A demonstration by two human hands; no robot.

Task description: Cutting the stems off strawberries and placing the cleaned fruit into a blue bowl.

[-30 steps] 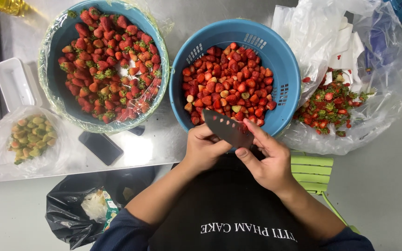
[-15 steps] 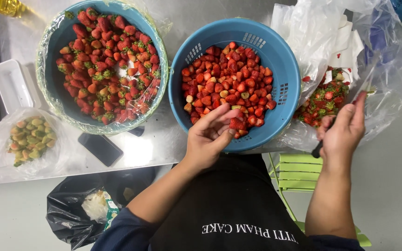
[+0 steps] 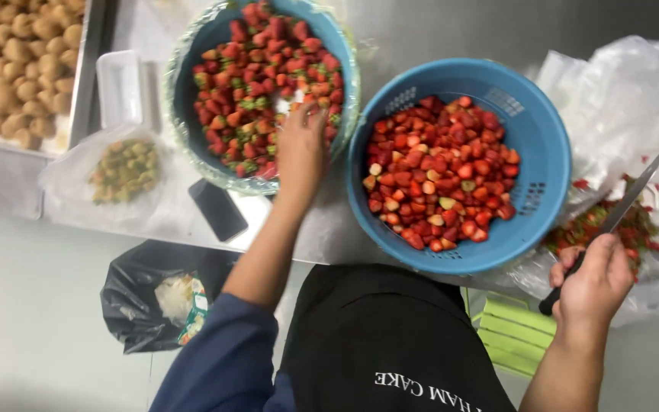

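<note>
Under the fingers of the left hand point(image 3: 302, 149) lies a round blue plastic bowl with a clear film lining point(image 3: 192, 91), full of red strawberries with green leafy caps point(image 3: 249, 84). Beside those fingers, a round blue plastic colander point(image 3: 532, 130) holds red trimmed strawberries with pale cut faces point(image 3: 436, 172). The right hand point(image 3: 593, 278) fingers wrap the black handle of a grey steel knife point(image 3: 619, 210). Past its fingers, a clear plastic bag point(image 3: 619, 99) shows green and red trimmings point(image 3: 634, 229).

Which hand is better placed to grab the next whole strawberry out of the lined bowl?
Left. The left hand is already over the untrimmed strawberries in the lined bowl, while the right hand is off to the side gripping the knife.
</note>
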